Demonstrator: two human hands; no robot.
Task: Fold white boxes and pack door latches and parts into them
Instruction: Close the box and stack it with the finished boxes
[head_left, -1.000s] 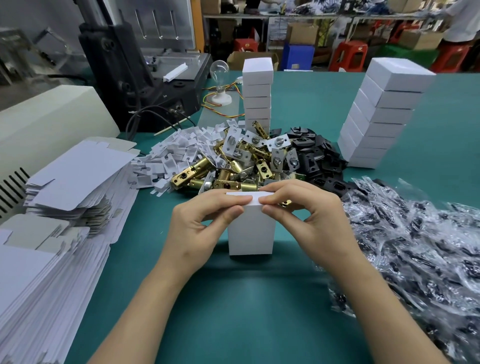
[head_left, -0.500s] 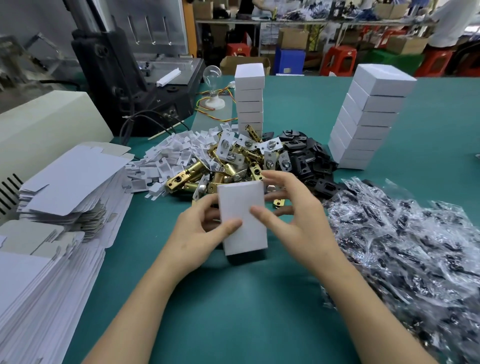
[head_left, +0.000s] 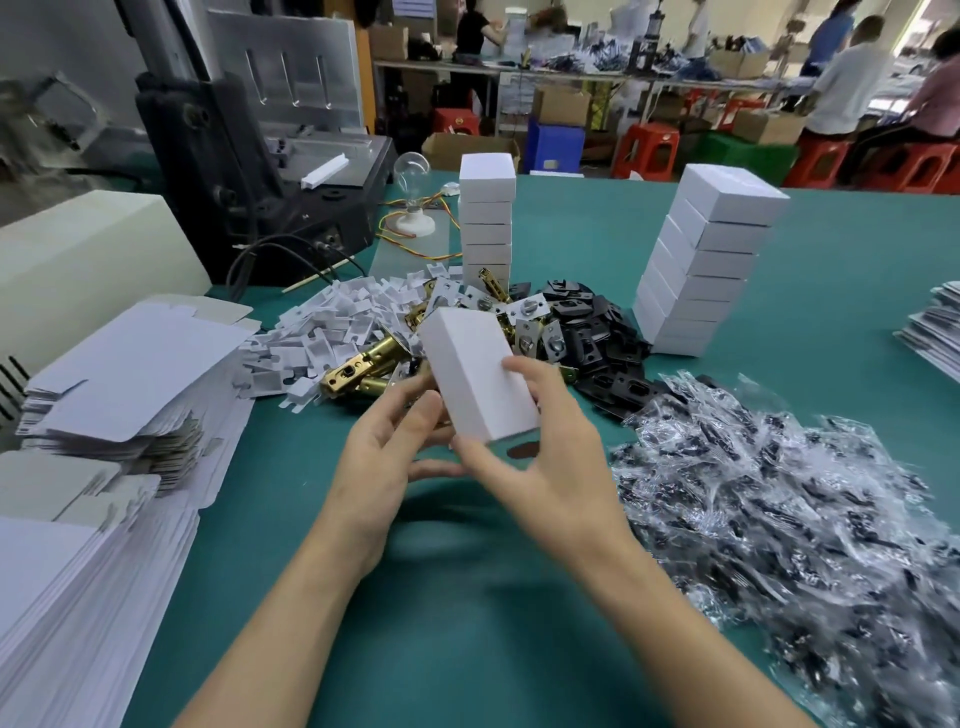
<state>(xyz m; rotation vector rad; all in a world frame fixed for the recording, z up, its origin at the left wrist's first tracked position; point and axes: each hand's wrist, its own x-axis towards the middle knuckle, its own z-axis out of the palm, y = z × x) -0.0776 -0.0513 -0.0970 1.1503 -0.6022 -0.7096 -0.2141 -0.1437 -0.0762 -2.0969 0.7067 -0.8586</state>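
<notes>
A closed white box (head_left: 478, 371) is lifted off the green table (head_left: 467, 623), tilted with its long side up. My right hand (head_left: 545, 447) grips it, thumb at the near end and fingers round the right side. My left hand (head_left: 387, 452) is just left of and below the box, fingers relaxed; whether it touches the box I cannot tell. Behind lie brass door latches (head_left: 363, 364), white plastic parts (head_left: 332, 322) and black plates (head_left: 587, 332).
Flat unfolded box blanks (head_left: 98, 395) are stacked at the left. Two stacks of finished boxes stand behind, the middle box stack (head_left: 487, 218) and the right box stack (head_left: 701, 265). Bagged screws (head_left: 789, 519) cover the right side. A black machine (head_left: 244, 156) stands at the back left.
The box stood upright on the table while both hands pressed its top flap shut. It has been lifted and tipped over, and the left hand has come off it.
</notes>
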